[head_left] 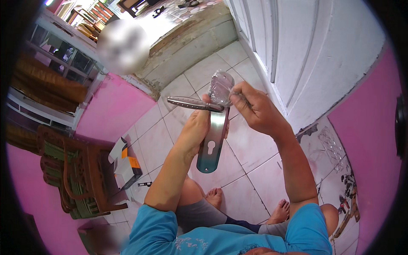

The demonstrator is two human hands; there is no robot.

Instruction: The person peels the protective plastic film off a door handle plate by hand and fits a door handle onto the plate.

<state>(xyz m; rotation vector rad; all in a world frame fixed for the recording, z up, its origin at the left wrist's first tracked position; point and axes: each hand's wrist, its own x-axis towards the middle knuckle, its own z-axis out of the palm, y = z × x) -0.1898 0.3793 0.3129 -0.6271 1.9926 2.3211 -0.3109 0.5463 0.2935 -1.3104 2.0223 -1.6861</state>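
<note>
A metal door handle [216,131] on a long plate with a keyhole cutout is held up over the floor. My left hand [195,129] is closed round the middle of the plate, its thumb up by the lever, which points left. Crumpled clear plastic wrap [220,88] covers the plate's upper end. At that end, my right hand [260,109] pinches the wrap's right edge between thumb and fingers. The left fingers behind the plate are mostly hidden.
To the right stands a white door [293,51]. A raised concrete step [191,55] lies ahead. A carved wooden chair [85,174] and an opened box [128,166] are on the left. Red-handled pliers [342,205] and loose plastic wrap [331,148] lie at right.
</note>
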